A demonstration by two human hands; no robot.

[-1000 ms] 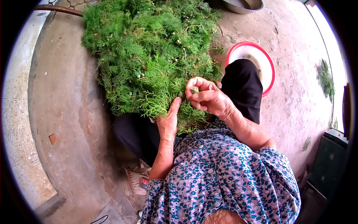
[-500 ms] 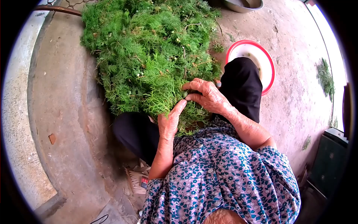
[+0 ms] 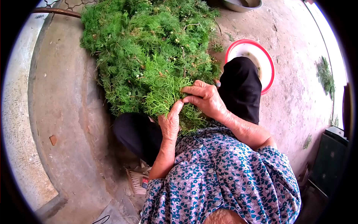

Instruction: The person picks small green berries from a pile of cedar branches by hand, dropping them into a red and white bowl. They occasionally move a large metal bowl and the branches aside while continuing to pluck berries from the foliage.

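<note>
A big heap of green, scaly-leaved conifer branches (image 3: 123,44) lies in front of me, dotted with small pale cones. My left hand (image 3: 170,121) is closed round a brighter green conifer sprig (image 3: 158,97), whose foliage fans out to the left of the thumb. At the sprig's right side, my right hand (image 3: 209,99) pinches with thumb and forefinger, its tips almost meeting my left thumb. A small greenish cone seems to sit between those fingertips, mostly hidden by them.
Beyond my right knee (image 3: 242,80) stands a white basin with a red rim (image 3: 273,71). A metal bowl (image 3: 242,7) is at the top. Loose green foliage (image 3: 325,78) lies on the concrete floor at right, above a dark green box (image 3: 330,160).
My right fingers have closed further over the small cone, which showed more clearly before. Both hands have shifted only slightly, and the sprig stays in my left hand.
</note>
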